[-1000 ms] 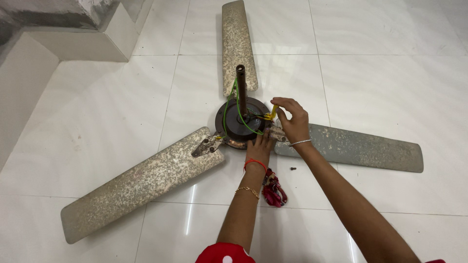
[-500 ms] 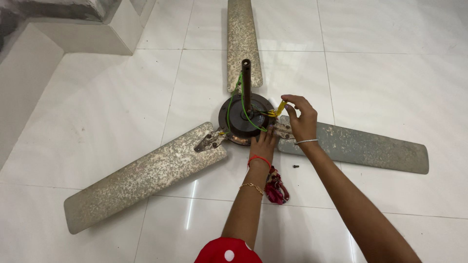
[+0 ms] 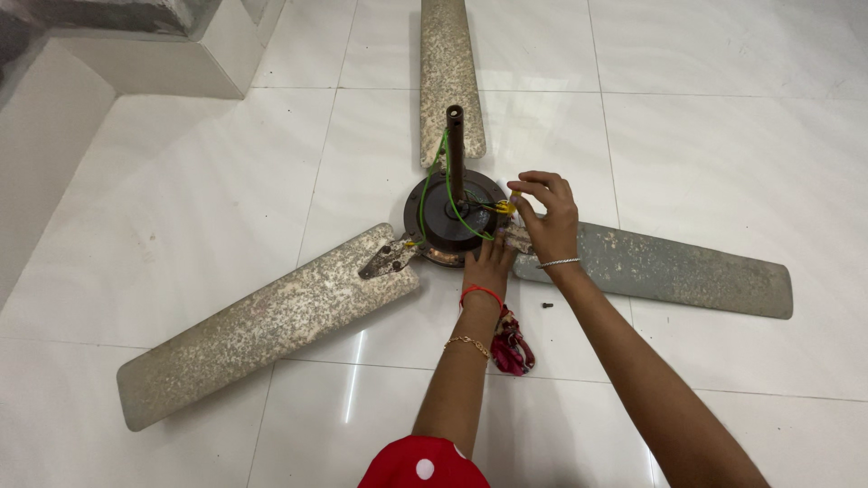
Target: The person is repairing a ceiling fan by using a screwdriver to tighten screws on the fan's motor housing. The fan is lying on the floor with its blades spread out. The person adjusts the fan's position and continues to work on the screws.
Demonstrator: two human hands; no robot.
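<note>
Now your ceiling fan point(image 3: 452, 226) lies flat on the floor point(image 3: 741, 117). Your left hand point(image 3: 488, 262) presses the hub's near edge, fingers spread. Your right hand point(image 3: 547, 217) pinches the yellow wire point(image 3: 503, 207) beside it; tugging hard could snap it loose.

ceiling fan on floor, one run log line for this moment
left hand: on fan hub | right hand: pinching yellow tool | small screw: on floor
</note>
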